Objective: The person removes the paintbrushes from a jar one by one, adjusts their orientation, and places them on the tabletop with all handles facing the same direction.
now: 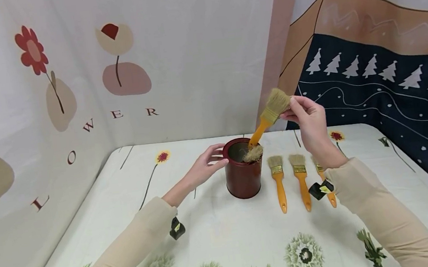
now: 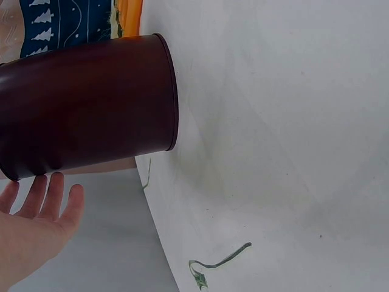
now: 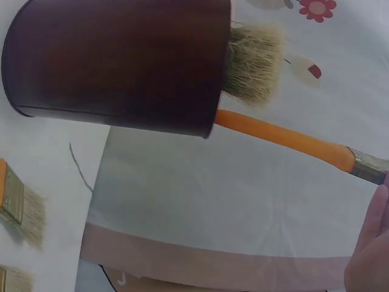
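Note:
In the head view a dark red can stands upright on the table. My left hand is at its left side, fingertips at the rim; the left wrist view shows these fingers extended against the can. My right hand pinches a paintbrush near its metal band and bristles. This brush is tilted bristles-up, its orange handle reaching down into the can's mouth, with the lower end hidden. Bristles of another paintbrush stick out over the rim, the rest of it hidden inside.
Right of the can lie two paintbrushes, one nearer and one farther right, bristles away from me. A third brush is partly covered by the right wrist. A flower-printed cloth covers the table; printed curtains hang behind.

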### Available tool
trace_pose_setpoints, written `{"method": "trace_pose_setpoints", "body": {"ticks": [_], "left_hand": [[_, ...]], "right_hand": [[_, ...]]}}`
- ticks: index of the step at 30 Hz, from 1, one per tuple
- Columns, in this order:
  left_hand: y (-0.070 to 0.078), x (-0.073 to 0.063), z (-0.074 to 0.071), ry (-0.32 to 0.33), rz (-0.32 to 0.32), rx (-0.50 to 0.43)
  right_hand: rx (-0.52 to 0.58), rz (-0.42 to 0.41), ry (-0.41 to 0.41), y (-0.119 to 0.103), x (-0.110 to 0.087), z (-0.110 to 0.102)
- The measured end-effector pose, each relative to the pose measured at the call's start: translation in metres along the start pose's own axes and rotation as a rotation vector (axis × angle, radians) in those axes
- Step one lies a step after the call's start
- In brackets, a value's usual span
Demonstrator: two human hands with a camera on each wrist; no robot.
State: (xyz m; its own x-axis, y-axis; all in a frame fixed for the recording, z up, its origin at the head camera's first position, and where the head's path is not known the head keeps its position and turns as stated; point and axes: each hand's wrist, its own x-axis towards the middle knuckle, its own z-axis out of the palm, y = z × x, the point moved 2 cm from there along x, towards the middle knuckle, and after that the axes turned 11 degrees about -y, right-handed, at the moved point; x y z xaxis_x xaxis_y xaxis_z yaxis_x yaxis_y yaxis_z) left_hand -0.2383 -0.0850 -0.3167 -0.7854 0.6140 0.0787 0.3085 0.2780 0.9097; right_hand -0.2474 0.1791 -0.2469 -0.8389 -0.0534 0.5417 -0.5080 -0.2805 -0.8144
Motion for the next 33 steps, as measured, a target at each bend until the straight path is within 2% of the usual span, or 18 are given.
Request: {"method": "trace_pose_setpoints", "body": {"ticks": [8, 13, 19, 27, 33], "left_hand": [[0.0, 0.0, 0.0, 0.001, 0.003, 0.001], [-0.001, 0.0, 0.0, 0.0, -0.003, -0.001], [-0.001, 0.001, 0.0, -0.003, 0.008, 0.001], [-0.001, 0.0, 0.0, 0.0, 0.001, 0.002], [-0.002, 0.0, 0.001, 0.002, 0.001, -0.01]], "right_hand": [[0.095, -0.123, 0.034, -0.017, 0.003, -0.009], [0.107, -0.139, 0.071, -0.024, 0.003, -0.02], [0.018, -0.08, 0.1, -0.027, -0.001, -0.036], [-0.184, 0.026, 0.14, -0.023, -0.01, -0.061], [-0.254, 0.127, 0.167, -0.02, -0.013, -0.084]]}}
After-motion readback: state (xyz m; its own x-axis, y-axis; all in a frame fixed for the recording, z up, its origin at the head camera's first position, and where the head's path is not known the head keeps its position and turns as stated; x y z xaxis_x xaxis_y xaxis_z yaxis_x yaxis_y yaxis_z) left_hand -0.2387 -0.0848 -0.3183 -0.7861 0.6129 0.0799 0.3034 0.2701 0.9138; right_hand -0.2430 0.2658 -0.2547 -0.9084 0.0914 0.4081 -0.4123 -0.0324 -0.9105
